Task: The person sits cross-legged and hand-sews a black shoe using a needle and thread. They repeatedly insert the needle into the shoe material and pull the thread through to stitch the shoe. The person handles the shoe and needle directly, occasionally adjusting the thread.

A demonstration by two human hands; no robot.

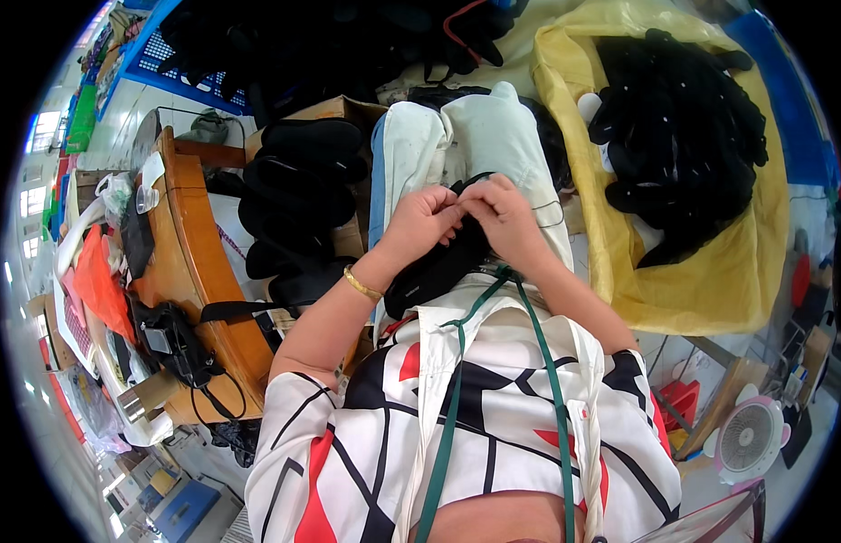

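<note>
A soft black shoe-shaped piece [431, 279] lies across my lap, its near end rounded. My left hand [426, 223] is closed in a pinch at its far edge, with a gold bracelet [362, 283] on the wrist. Close against it, my right hand [503, 215] pinches the same edge, thumb and fingertip together. Whatever thin thing sits between the fingertips is too small to make out. Pale cloth [497, 136] covers my knees beneath the work.
On the right, a yellow sack [701, 294] holds a heap of black pieces [683, 136]. More black pieces [298, 195] are stacked left of my knees, beside a wooden chair [199, 262] bearing a black bag [176, 348]. A blue crate [171, 68] stands far left; a fan [749, 439] stands lower right.
</note>
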